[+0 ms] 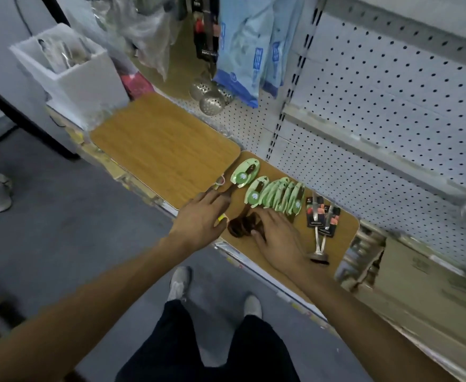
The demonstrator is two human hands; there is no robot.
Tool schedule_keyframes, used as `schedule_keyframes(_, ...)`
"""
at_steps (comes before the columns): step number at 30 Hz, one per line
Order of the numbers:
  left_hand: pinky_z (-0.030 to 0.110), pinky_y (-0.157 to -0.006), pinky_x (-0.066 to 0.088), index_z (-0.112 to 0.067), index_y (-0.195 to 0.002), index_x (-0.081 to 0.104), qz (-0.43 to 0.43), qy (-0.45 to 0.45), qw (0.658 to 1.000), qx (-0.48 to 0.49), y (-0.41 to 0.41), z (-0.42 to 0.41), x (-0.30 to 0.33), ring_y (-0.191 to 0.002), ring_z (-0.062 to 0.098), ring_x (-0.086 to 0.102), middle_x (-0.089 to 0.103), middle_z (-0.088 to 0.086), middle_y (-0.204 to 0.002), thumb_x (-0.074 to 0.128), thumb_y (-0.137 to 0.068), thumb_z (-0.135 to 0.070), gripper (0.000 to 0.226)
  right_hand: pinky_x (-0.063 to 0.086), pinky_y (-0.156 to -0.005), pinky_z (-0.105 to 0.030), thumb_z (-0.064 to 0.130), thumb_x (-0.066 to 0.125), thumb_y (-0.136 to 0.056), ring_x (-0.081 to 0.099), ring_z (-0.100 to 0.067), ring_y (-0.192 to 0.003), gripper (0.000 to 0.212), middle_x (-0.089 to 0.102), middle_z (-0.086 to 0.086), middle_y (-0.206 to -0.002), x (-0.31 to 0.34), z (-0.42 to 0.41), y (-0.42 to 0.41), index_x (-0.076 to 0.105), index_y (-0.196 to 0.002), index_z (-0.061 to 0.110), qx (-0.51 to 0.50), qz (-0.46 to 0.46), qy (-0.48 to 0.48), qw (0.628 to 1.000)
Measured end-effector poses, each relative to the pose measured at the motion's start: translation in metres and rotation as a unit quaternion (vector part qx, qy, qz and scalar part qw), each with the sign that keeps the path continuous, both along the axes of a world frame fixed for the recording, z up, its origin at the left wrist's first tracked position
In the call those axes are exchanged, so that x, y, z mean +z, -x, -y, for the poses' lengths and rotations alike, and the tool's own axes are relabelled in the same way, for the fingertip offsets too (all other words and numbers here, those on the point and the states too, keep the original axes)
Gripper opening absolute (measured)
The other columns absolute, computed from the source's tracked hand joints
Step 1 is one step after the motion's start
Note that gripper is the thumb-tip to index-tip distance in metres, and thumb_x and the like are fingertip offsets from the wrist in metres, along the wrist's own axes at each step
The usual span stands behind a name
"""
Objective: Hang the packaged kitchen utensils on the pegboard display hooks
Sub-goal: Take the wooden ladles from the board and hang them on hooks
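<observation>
Wooden shelf (171, 150): packaged utensils (278, 195) fanned just beyond both grips.

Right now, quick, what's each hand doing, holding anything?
Left hand: open, fingers straight, touching the handle of the separated green-carded utensil.
Right hand: open, resting flat on the handles of the green-carded utensil row.

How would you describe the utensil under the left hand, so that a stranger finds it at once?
Start at the wooden shelf below the pegboard, where a row of green-carded utensils lies. The one meant lies at the row's left end, its dark handle under the left hand. Unlike its overlapping neighbours, it lies apart, its whole card showing.
</observation>
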State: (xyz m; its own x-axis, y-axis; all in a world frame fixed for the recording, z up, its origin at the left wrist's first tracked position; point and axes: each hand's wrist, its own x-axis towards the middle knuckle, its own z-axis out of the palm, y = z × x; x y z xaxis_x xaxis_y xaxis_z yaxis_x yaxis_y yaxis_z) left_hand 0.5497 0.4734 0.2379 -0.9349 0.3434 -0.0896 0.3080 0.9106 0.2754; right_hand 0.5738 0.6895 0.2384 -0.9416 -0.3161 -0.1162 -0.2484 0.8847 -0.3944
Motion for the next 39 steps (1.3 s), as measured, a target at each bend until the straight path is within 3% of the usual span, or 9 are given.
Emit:
schedule_keyframes(7,0.044,-0.085,0.052,-0.024,-0.13,0.05,0.042,0.003,0.999,0.004,0.063,0.038,-0.088,-0.111,0.03,0.053,0.052,0.001,-0.128,0.057,-0.088,-0.032,0.043,0.049,-0.094,-0.04,0.025,0.055,-0.095,0.053,-0.028,-0.118,0.043,0.055,-0.007,-0.131,-0.082,0.045,0.057,0.046,-0.136,0.014,-0.073,0.048,0.021,0.996)
schedule_keyframes(15,0.039,-0.082,0.048,-0.02,-0.131,0.052,0.095,-0.026,0.994,0.048,0.115,0.042,-0.206,-0.111,0.034,0.056,0.053,0.006,-0.131,0.057,-0.091,-0.028,0.041,0.05,-0.091,-0.044,0.017,0.057,-0.091,0.057,-0.034,-0.111,0.042,0.059,-0.015,-0.123,-0.201,0.085,0.138,0.05,-0.131,0.007,-0.146,0.097,0.057,0.983)
schedule_keyframes(20,0.037,-0.074,0.049,-0.02,-0.114,0.06,0.108,-0.08,0.989,0.062,0.144,0.025,-0.276,-0.097,0.036,0.062,0.062,0.011,-0.112,0.052,-0.095,-0.038,0.028,0.05,-0.09,-0.039,0.022,0.056,-0.092,0.061,-0.035,-0.109,0.033,0.066,-0.017,-0.115,-0.268,0.097,0.177,0.059,-0.119,0.003,-0.232,0.132,0.076,0.961)
schedule_keyframes(23,0.033,-0.068,0.042,-0.014,-0.116,0.06,0.09,-0.094,0.99,0.052,0.16,0.014,-0.308,-0.092,0.034,0.063,0.064,0.013,-0.108,0.053,-0.094,-0.028,0.026,0.047,-0.089,-0.036,0.03,0.058,-0.093,0.061,-0.036,-0.112,0.036,0.067,-0.02,-0.115,-0.296,0.1,0.2,0.064,-0.113,0.001,-0.281,0.157,0.082,0.943)
schedule_keyframes(27,0.039,-0.074,0.046,-0.008,-0.113,0.059,0.061,-0.093,0.992,0.053,0.181,0.003,-0.34,-0.093,0.036,0.062,0.065,0.016,-0.105,0.053,-0.09,-0.019,0.026,0.048,-0.087,-0.036,0.034,0.059,-0.091,0.06,-0.037,-0.111,0.039,0.068,-0.021,-0.113,-0.322,0.1,0.228,0.066,-0.107,-0.001,-0.341,0.172,0.112,0.917)
schedule_keyframes(33,0.035,-0.079,0.045,-0.009,-0.11,0.063,-0.016,-0.118,0.989,0.087,0.189,-0.011,-0.354,-0.089,0.031,0.064,0.07,0.011,-0.098,0.057,-0.088,-0.006,0.022,0.041,-0.076,-0.03,0.031,0.061,-0.093,0.059,-0.033,-0.112,0.035,0.066,-0.018,-0.115,-0.332,0.111,0.249,0.062,-0.106,-0.001,-0.393,0.157,0.12,0.898)
schedule_keyframes(37,0.029,-0.071,0.041,-0.014,-0.101,0.065,0.015,-0.165,0.975,0.147,0.188,-0.013,-0.353,-0.088,0.026,0.066,0.07,0.006,-0.094,0.055,-0.09,-0.01,0.015,0.046,-0.08,-0.032,0.028,0.066,-0.089,0.06,-0.033,-0.113,0.036,0.067,-0.018,-0.115,-0.337,0.112,0.245,0.062,-0.109,-0.002,-0.392,0.159,0.098,0.901)
schedule_keyframes(39,0.029,-0.072,0.04,-0.01,-0.106,0.066,0.077,-0.189,0.963,0.179,0.188,-0.013,-0.348,-0.094,0.027,0.063,0.068,0.011,-0.103,0.051,-0.095,-0.011,0.02,0.043,-0.072,-0.03,0.03,0.067,-0.087,0.063,-0.032,-0.105,0.035,0.07,-0.017,-0.106,-0.339,0.111,0.239,0.067,-0.101,-0.001,-0.37,0.17,0.082,0.91)
